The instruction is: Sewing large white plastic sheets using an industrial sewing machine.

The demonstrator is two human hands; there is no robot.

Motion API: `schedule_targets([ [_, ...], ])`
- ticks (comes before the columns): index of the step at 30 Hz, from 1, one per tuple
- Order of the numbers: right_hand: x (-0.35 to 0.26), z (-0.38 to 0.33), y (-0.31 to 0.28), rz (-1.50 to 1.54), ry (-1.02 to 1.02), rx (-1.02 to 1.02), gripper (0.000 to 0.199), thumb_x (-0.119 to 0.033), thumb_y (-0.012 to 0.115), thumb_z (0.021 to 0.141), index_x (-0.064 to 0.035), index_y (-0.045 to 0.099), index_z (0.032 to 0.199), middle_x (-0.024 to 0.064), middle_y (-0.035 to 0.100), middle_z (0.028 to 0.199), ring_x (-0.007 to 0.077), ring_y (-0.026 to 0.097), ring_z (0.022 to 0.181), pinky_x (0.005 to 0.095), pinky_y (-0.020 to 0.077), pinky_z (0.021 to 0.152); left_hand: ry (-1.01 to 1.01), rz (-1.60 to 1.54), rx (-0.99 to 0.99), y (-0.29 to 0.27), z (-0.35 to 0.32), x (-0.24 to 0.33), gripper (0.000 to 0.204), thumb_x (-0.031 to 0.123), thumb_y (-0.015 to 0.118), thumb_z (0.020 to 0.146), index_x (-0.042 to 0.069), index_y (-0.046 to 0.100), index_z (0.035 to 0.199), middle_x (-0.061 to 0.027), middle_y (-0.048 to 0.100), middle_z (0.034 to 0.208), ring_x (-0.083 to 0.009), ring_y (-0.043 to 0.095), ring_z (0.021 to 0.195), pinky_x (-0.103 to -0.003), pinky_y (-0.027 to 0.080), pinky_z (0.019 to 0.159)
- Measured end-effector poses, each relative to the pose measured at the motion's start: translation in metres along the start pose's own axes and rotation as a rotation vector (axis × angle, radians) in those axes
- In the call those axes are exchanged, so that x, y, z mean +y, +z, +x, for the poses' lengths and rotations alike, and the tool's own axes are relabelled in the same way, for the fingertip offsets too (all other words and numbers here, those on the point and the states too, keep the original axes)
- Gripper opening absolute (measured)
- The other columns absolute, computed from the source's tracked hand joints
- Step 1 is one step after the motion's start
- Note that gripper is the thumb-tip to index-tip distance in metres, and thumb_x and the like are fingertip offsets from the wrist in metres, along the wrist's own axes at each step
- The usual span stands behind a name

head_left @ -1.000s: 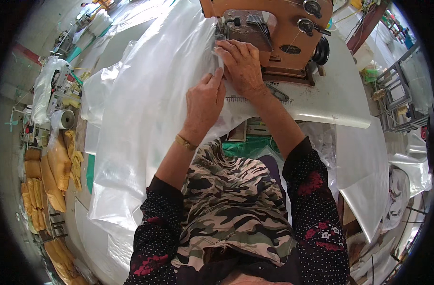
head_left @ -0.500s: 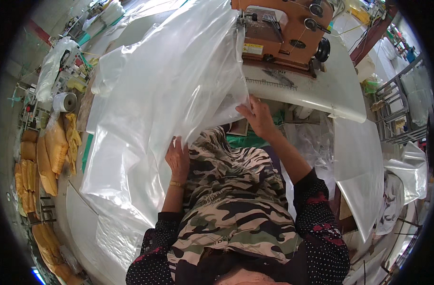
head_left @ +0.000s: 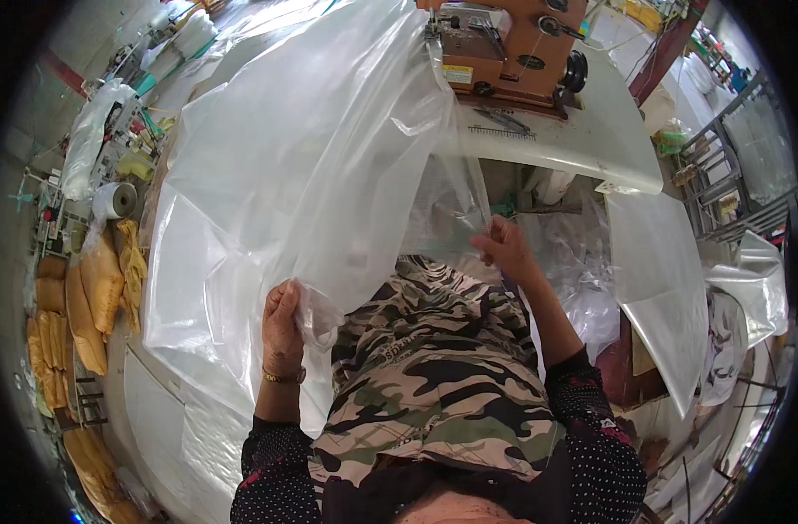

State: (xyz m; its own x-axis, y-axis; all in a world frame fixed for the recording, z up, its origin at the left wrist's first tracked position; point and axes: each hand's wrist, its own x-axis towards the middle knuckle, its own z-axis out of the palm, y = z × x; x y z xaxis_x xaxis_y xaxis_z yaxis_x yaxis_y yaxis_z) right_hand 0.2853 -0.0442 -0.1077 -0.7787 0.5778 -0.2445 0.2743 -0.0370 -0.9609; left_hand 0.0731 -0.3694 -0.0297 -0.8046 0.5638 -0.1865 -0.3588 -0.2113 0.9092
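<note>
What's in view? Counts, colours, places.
table: 1, whitish, upper centre
sewing machine: 1, brown, on table
held plastic sheet: 1, translucent, centre
loose plastic: several, translucent, right
tool: 1, grey, by machine
roll: 1, whitish, left
bags: several, yellow, left
metal frame: 1, grey, right
far clutter: too small
camouflage garment: 1, multicoloured, lap
bracelet: 1, gold, left wrist
sleeves: 2, black, arms
left hand: 1, bare, gripping sheet
right hand: 1, bare, pinching sheet

Yellow-and-white printed label [head_left: 457,74] on the brown sewing machine [head_left: 552,77], dark lettering [head_left: 397,349] on camouflage cloth [head_left: 442,410].
</note>
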Motion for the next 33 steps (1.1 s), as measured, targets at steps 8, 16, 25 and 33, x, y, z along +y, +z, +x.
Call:
schedule_targets([
  [8, -0.099, -0.015, 0.043, -0.161, -0.467, 0.171, 0.030, -0.022, 0.060, 0.093, -0.0003, 0.059, 0.113, 0.0144, 0.065, 0.101, 0.0261, 0.065, 0.089, 0.0350, 0.0490, 0.079, 0.036, -0.166, -0.143, 0.042, -0.021, 0.056, 0.027, 0.027, 0.054, 0.098, 0.006, 0.060, 0.114, -0.0061, 0.064, 0.106, -0.0193, 0.062, 0.093, -0.033, 0.052, 0.083],
  [16, -0.093, 0.003, 0.137, 1.023, -0.320, -0.456, 0.033, -0.025, 0.044, 0.101, 0.0017, 0.061, 0.108, 0.0077, 0.067, 0.098, 0.0152, 0.062, 0.090, 0.0310, 0.0483, 0.082, 0.231, 0.093, 0.140, 0.043, -0.007, 0.074, 0.017, 0.022, 0.060, 0.096, 0.007, 0.065, 0.090, 0.0003, 0.066, 0.084, -0.0139, 0.064, 0.076, -0.031, 0.052, 0.063],
  [25, -0.047, -0.028, 0.119, 0.617, -0.102, -0.353, 0.029, -0.022, 0.043, 0.103, -0.0028, 0.056, 0.086, 0.0064, 0.062, 0.079, 0.0127, 0.061, 0.072, 0.0275, 0.0485, 0.070, 0.596, 1.942, -0.036, 0.007, 0.070, 0.023, 0.015, 0.016, 0.068, 0.086, 0.004, 0.059, 0.080, -0.0147, 0.060, 0.073, -0.0324, 0.060, 0.069, -0.045, 0.046, 0.062],
  [33, -0.047, -0.054, 0.124, 0.161, -0.620, -0.024, 0.019, -0.015, 0.057, 0.094, -0.0009, 0.055, 0.106, 0.0147, 0.059, 0.083, 0.0284, 0.062, 0.084, 0.0393, 0.0494, 0.073, 0.484, 1.162, -0.476, 0.138, 0.038, -0.007, 0.025, 0.023, 0.075, 0.079, 0.003, 0.064, 0.089, -0.0132, 0.063, 0.077, -0.0252, 0.063, 0.060, -0.032, 0.048, 0.056],
])
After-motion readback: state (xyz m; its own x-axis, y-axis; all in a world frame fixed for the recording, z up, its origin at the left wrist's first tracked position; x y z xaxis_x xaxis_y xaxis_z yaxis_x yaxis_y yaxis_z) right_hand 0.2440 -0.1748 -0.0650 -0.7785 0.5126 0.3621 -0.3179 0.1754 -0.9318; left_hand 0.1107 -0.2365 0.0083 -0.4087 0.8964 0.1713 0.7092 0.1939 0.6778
